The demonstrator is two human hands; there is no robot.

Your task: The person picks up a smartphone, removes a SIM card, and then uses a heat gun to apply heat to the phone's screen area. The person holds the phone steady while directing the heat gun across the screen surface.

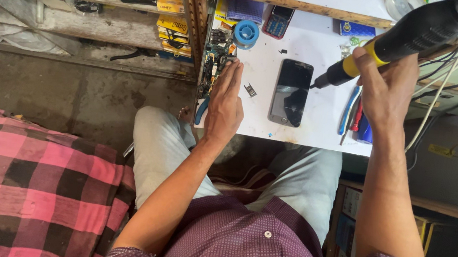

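You sit at a white bench (321, 70) with your knees under its near edge, and a pink checked cloth (24, 183) lies on the floor to your left.

Your right hand (387, 88) is clenched around the black and yellow hot-air tool (409, 34). Its body runs from far right, up by the shelf, down and left to a narrow nozzle. That nozzle tip sits just beside the phone's right edge, near the far end, and you cannot tell from here whether it touches or hovers just above.

Your left hand (225, 101) lies flat and open on the bench with the fingers stretched away from you. It grips nothing. The fingertips rest at the circuit boards (215, 55) piled along the left edge of the bench.

The phone (291, 92) lies face up, dark screen showing, in the middle of the bench between your two hands. Its long axis runs near to far, almost square to the bench edge. So the tool comes at it slantwise from the right and far side, across the short way of the phone. Your right hand is the nearer one through the tool; your left is apart from it, with a small metal part (250, 90) lying in the gap between.

Farther off sit a blue solder reel (246, 32) and a small keypad phone (278, 22). Tweezers and pens (353, 113) lie just right of the phone, under your right wrist.
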